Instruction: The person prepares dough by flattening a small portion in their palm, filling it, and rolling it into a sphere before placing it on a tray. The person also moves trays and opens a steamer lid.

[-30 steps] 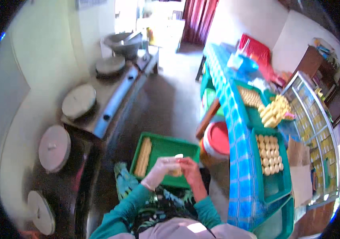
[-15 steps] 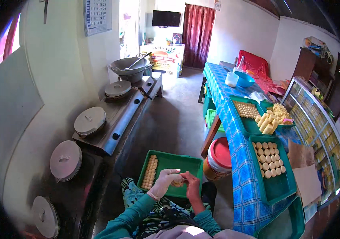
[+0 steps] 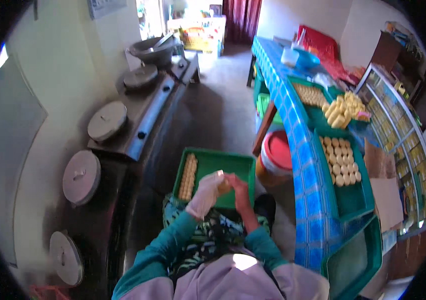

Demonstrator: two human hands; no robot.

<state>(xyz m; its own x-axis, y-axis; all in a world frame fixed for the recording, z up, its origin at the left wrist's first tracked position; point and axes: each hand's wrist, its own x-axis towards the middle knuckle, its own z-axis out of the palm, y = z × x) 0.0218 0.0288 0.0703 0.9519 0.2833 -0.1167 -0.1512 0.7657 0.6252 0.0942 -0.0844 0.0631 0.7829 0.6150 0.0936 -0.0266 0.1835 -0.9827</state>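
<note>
"Four round lids point(image 3: 81, 175) line the left side of our view. To their right, low at centre, we find a green tray point(image 3: 223, 162), with rows of small pale balls point(image 3: 188, 177) set along its left end."

"And above the tray?"

"Left hand point(image 3: 206, 194), in a thin whitish glove, its fingers curled around a dough piece point(image 3: 224, 188). We see only a pale yellowish part of it, caught between the two hands over the tray's near half."

"How do we judge it will handle?"

"Light and soft, by our reckoning: likely to dent under hard fingertips, perhaps tacky against skin, and apt to crack or tear at an edge if squeezed. We would cradle it from below in the palm and keep pressure on its sides broad and gentle."

"What of the other hand?"

"Right hand point(image 3: 240, 192), bare, fingers close together and angled in toward the piece. Whether they pinch it or merely press against it, we cannot tell."

"Farther right?"

"We note a red-lidded bucket point(image 3: 277, 150) beside the counter point(image 3: 309, 210), which wears a blue checked cloth. On it, a second green tray point(image 3: 353, 202) bears flattened rounds point(image 3: 340, 162), well apart from both hands."
</note>
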